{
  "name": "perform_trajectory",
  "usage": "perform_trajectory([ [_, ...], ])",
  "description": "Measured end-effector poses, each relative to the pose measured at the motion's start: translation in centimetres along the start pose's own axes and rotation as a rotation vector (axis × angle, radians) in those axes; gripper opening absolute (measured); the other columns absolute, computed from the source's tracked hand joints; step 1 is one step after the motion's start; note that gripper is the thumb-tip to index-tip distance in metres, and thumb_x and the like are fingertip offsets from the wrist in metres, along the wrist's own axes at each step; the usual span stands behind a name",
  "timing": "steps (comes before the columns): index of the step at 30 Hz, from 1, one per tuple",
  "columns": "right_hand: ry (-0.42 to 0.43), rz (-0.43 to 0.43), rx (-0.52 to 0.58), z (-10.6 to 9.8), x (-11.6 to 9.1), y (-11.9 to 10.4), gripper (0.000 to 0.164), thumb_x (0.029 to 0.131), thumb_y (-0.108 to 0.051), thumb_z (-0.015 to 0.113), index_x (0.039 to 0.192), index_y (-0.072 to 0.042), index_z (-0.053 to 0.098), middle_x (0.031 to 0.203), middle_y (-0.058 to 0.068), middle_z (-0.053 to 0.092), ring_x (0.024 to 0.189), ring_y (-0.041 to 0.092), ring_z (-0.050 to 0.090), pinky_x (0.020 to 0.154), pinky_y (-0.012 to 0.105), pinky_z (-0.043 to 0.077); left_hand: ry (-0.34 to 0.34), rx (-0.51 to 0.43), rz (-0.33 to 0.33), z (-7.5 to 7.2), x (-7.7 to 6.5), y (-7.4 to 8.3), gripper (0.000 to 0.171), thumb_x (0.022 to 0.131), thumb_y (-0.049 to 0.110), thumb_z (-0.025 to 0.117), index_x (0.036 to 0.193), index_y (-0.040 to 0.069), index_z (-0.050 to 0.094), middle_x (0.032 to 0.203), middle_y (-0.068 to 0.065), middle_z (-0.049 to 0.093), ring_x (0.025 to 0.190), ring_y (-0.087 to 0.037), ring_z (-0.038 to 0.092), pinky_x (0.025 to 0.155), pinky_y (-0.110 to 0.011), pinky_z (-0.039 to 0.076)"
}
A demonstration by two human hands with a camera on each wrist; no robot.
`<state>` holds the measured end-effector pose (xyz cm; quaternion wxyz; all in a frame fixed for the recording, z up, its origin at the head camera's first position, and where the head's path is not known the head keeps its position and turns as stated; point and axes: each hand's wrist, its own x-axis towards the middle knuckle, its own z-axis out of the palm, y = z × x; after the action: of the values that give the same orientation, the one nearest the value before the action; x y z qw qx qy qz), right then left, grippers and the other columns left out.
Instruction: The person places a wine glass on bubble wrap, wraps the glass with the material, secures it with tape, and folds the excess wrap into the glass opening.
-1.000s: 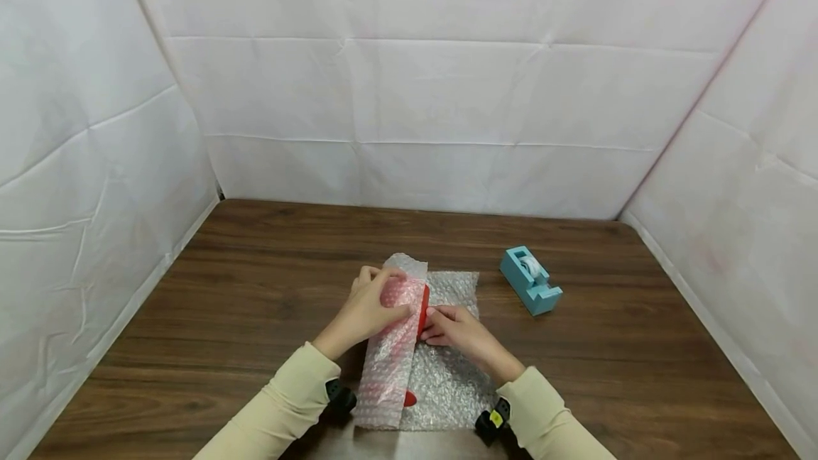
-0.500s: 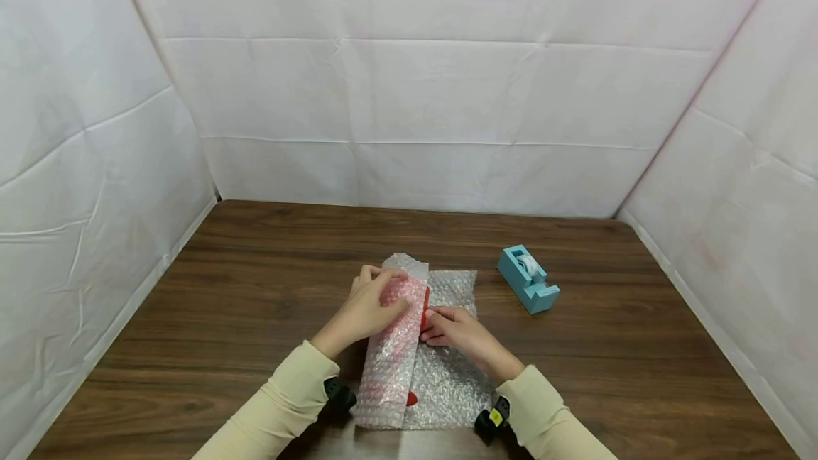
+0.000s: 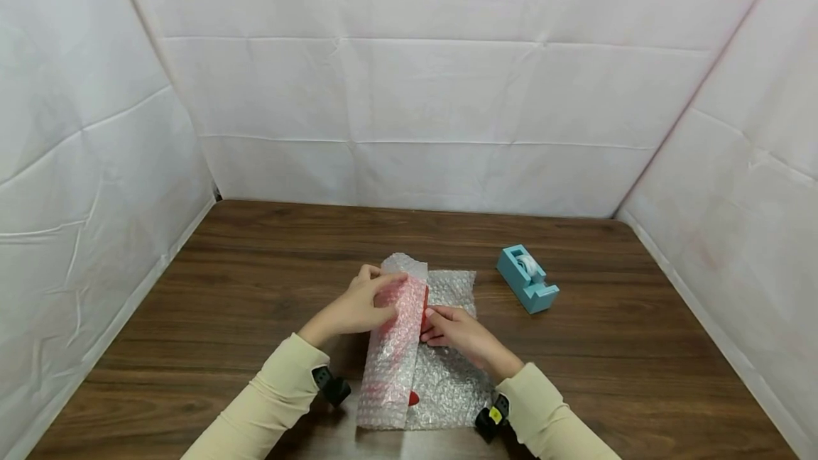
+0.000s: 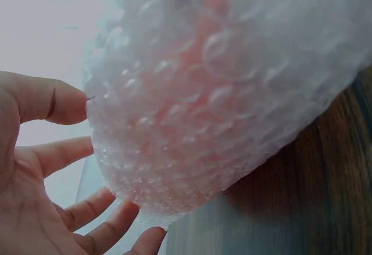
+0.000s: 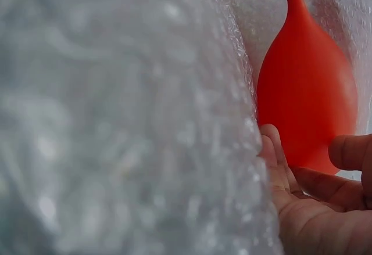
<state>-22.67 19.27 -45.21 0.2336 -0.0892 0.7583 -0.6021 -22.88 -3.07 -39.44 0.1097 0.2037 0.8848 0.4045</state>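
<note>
A red spoon-like utensil (image 5: 308, 86) with a rounded bowl and narrow neck lies along a sheet of bubble wrap (image 3: 450, 389), partly hidden under its folded left side. My right hand (image 3: 463, 336) pinches the bowl's end between thumb and fingers. From the left, my left hand (image 3: 354, 307) holds the folded bubble wrap, thumb and index finger spread over its upper part. In the left wrist view, the fingertips (image 4: 125, 211) touch the edge of the wrap, and red shows faintly through it. The handle's tip (image 3: 413, 398) peeks out near the bottom.
A light blue tape dispenser (image 3: 527, 279) with a roll of clear tape stands to the right of the wrap. The brown wooden table (image 3: 255, 254) is bordered by white fabric walls (image 3: 409, 91) at the back and both sides.
The left thumb has drawn back leftward over the wrap, and the left wrist has shifted left. The folded flap covers slightly more of the red utensil. My right hand stays nearly still.
</note>
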Motion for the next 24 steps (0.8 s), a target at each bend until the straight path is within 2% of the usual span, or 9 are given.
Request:
perform_trajectory([
  [4, 0.004, 0.002, -0.005, 0.1, 0.1, 0.0, 0.041, 0.105, -0.024, 0.038, 0.119, 0.012, 0.054, 0.102, 0.013, 0.063, 0.088, 0.011, 0.063, 0.085, 0.032, 0.055, -0.003, -0.010, 0.021, -0.1, 0.0, -0.2, 0.058, 0.087, 0.013, 0.062, 0.143, 0.018, 0.048, 0.133, -0.019, 0.035, 0.117, -0.033, 0.037, 0.082, -0.042, 0.039],
  [10, -0.004, -0.003, 0.006, 0.0, 0.0, -0.1, 0.041, 0.105, -0.022, 0.038, 0.120, 0.013, 0.052, 0.100, 0.011, 0.063, 0.087, 0.010, 0.062, 0.084, 0.031, 0.055, 0.063, -0.051, 0.038, 0.3, -0.1, -0.4, 0.055, 0.085, 0.010, 0.066, 0.138, 0.016, 0.052, 0.130, -0.018, 0.038, 0.117, -0.033, 0.040, 0.085, -0.045, 0.042],
  [14, 0.002, -0.001, 0.046, -0.1, -0.1, 0.0, 0.038, 0.104, -0.021, 0.040, 0.117, 0.014, 0.049, 0.100, 0.011, 0.061, 0.084, 0.010, 0.062, 0.082, 0.029, 0.055, 0.104, -0.065, 0.035, 0.7, 0.0, -0.6, 0.053, 0.084, 0.011, 0.067, 0.135, 0.014, 0.053, 0.127, -0.018, 0.039, 0.116, -0.032, 0.043, 0.088, -0.048, 0.044],
  [19, 0.032, 0.008, 0.102, -0.1, -0.1, 0.2, 0.027, 0.103, -0.018, 0.043, 0.111, 0.007, 0.045, 0.098, 0.010, 0.059, 0.081, 0.011, 0.062, 0.077, 0.026, 0.055, 0.140, -0.090, 0.020, 1.1, 0.0, -0.5, 0.051, 0.082, 0.010, 0.066, 0.131, 0.010, 0.052, 0.123, -0.018, 0.040, 0.114, -0.033, 0.045, 0.091, -0.050, 0.044],
  [24, 0.054, 0.022, 0.100, -0.3, -0.1, 0.4, 0.025, 0.103, -0.019, 0.044, 0.108, 0.005, 0.047, 0.097, 0.009, 0.058, 0.080, 0.011, 0.062, 0.077, 0.027, 0.055, 0.175, -0.101, -0.009, 1.5, 0.1, -0.3, 0.043, 0.080, 0.012, 0.068, 0.120, 0.009, 0.052, 0.120, -0.016, 0.039, 0.112, -0.032, 0.043, 0.091, -0.050, 0.043],
])
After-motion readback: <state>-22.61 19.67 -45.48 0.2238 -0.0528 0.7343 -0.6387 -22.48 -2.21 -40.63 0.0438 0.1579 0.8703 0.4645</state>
